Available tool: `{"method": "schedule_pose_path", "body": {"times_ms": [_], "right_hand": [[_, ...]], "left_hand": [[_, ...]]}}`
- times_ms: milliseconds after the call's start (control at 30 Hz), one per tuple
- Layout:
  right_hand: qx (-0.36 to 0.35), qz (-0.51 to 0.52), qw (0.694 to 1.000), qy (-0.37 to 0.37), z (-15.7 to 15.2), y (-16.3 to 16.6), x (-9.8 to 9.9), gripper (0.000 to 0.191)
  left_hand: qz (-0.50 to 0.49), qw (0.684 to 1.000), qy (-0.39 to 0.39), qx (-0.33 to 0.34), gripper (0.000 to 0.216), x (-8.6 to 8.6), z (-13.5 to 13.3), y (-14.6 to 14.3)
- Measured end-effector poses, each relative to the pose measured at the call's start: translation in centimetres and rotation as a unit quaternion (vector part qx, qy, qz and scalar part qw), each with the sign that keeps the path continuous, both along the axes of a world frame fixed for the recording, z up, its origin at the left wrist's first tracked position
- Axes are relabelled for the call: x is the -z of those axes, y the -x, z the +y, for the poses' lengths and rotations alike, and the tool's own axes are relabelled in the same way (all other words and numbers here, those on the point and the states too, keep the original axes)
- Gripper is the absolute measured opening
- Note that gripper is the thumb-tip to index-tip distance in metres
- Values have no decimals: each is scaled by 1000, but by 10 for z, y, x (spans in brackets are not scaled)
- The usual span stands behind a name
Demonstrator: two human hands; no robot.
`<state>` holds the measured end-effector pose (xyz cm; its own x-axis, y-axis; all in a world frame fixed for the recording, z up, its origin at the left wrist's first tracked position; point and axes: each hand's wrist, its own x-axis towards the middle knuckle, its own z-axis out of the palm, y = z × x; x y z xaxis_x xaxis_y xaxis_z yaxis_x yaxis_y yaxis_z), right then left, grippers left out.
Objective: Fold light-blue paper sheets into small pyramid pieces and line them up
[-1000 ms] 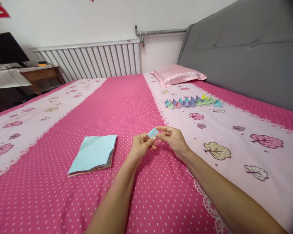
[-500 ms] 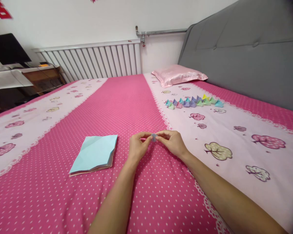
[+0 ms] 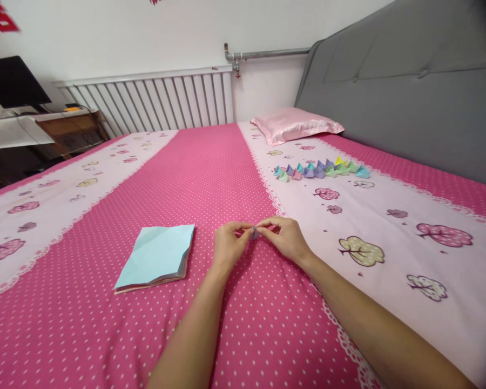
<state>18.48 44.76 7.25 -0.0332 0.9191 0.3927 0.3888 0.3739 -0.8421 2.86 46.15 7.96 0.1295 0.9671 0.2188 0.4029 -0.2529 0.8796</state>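
Between my fingertips is a small folded piece of bluish-grey paper [image 3: 255,233], mostly hidden by the fingers. My left hand [image 3: 230,243] pinches it from the left, thumb and forefinger closed on it. From the right, my right hand [image 3: 285,236] pinches the same paper, its fingertips almost touching the left ones. Left of my hands lies a stack of square paper [image 3: 156,254] with a light blue sheet on top. Farther off to the right, several small folded paper boats [image 3: 319,172] in blue, purple, green, pink and yellow stand in rows.
I am over a bed with a pink dotted bedspread [image 3: 178,329]. A pink pillow [image 3: 294,125] lies at the far right, by a grey headboard [image 3: 405,92]. A white radiator [image 3: 154,100] runs along the wall. At the far left a monitor [image 3: 14,81] stands on a desk [image 3: 65,129].
The fingertips have drawn closer together over the paper, and less of it shows now. Both hands stay in nearly the same place; the stack and the boats have not moved.
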Motion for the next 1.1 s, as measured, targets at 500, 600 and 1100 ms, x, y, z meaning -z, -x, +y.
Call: {"method": "schedule_pose_path", "body": {"times_ms": [500, 600, 1100], "right_hand": [[12, -12, 1000, 13, 0, 1, 3, 12], [9, -2, 1000, 19, 1, 1, 2, 12], [23, 43, 996, 69, 5, 0, 11, 12]], "left_hand": [[11, 1000, -25, -4, 11, -4, -2, -1], [1, 1000, -12, -1, 11, -5, -3, -1], [49, 996, 14, -77, 14, -1, 0, 2]]}}
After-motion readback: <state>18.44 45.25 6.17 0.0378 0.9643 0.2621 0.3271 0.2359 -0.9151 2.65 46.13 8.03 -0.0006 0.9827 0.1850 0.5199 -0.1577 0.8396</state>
